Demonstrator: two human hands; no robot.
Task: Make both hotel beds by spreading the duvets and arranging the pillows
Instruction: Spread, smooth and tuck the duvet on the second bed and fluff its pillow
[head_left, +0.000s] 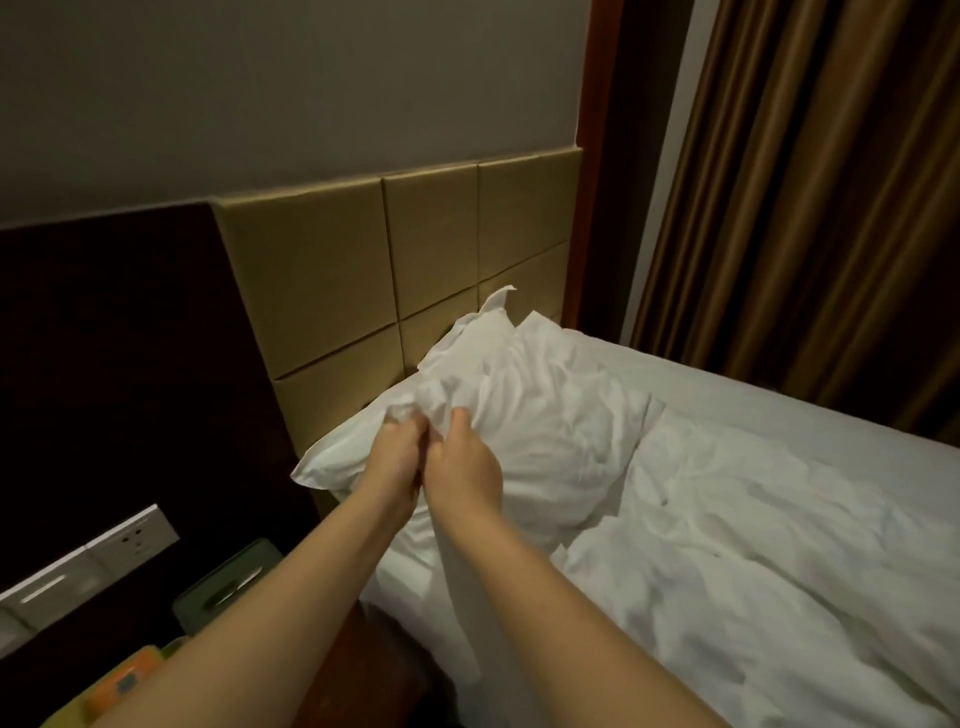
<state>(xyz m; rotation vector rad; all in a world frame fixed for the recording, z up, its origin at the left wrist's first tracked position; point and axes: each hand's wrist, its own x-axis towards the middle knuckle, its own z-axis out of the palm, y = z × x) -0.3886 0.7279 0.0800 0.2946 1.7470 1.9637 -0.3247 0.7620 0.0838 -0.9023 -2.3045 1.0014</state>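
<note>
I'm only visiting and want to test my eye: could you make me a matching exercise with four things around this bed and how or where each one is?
Things:
1 pillow
2 duvet
3 curtain
4 headboard

States:
A hangs in brown folds at far right
B tan padded squares
C pinched by the left hand and right hand
D lies rumpled on the bed

Pairs: 1-C; 2-D; 3-A; 4-B

Single head view, from beside bed (717, 387), facing forward-down at headboard (363, 270) corner; near pillow (545, 415).
</note>
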